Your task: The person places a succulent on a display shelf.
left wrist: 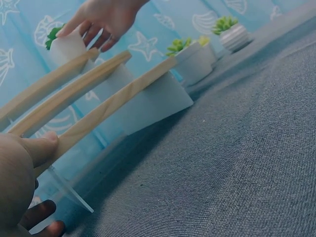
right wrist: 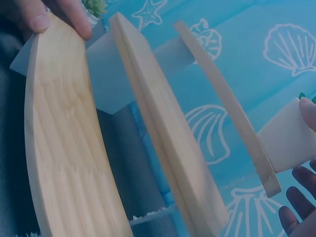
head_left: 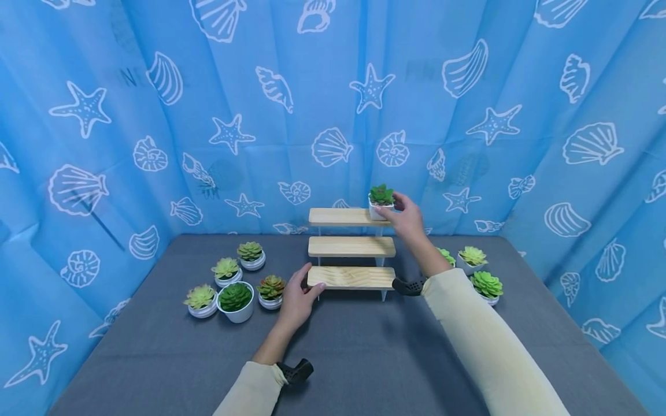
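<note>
A tiered wooden stand (head_left: 351,247) with three plank steps on clear supports stands at the back middle of the table. At the top step's right end, a small white square pot (right wrist: 289,140) with a green succulent (head_left: 381,195) sits on the plank. My right hand (head_left: 408,218) pinches this pot from its right side, thumb in front. Lower down, my left hand (head_left: 298,300) grips the left end of the bottom step, its thumb (left wrist: 43,147) on the plank's front edge. In the right wrist view, fingers (right wrist: 39,20) of the left hand straddle that plank end.
Left of the stand is a group of potted succulents, among them a dark green one (head_left: 236,299) and a reddish one (head_left: 271,289). More potted succulents (head_left: 487,285) stand at the right, partly behind my right arm. A blue shell-print curtain (head_left: 333,104) hangs behind the grey table (head_left: 354,358).
</note>
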The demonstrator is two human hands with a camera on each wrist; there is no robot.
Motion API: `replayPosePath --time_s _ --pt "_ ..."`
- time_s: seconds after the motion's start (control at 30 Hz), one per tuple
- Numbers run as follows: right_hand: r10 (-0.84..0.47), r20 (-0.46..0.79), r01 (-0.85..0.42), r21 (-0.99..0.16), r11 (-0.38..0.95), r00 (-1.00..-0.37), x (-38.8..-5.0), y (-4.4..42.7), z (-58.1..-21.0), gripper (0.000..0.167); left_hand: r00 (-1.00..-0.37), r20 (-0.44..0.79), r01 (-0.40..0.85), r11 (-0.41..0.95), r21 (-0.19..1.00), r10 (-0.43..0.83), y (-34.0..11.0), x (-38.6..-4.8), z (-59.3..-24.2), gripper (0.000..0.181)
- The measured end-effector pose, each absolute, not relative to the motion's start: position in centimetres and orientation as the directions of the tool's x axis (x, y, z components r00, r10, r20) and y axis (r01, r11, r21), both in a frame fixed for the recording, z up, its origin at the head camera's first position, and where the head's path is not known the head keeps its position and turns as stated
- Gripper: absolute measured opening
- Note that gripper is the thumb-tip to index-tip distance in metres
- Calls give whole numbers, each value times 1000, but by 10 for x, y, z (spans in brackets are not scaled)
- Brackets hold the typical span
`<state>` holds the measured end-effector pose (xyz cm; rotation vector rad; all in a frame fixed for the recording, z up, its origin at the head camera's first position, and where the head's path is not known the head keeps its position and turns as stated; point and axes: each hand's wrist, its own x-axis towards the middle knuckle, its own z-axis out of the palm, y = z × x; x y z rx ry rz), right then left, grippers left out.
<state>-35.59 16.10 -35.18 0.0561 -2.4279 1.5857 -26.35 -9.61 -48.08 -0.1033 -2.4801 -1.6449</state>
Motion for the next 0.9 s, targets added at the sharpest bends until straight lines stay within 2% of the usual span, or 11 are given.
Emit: replayPosePath --time_s 0.47,0.6,0.9 --pt "140 379 -300 -869 394 -915 -324 175 -355 72 -980 197 167 412 896 -33 -96 -262 -480 62" --pt "164 385 -299 -872 388 -908 -315 181 -362 67 -979 203 172 415 894 -33 -95 -262 -480 62" --pt "216 427 -292 -835 466 -878 -295 195 -388 64 -980 195 163 414 896 -36 -96 -264 -482 62"
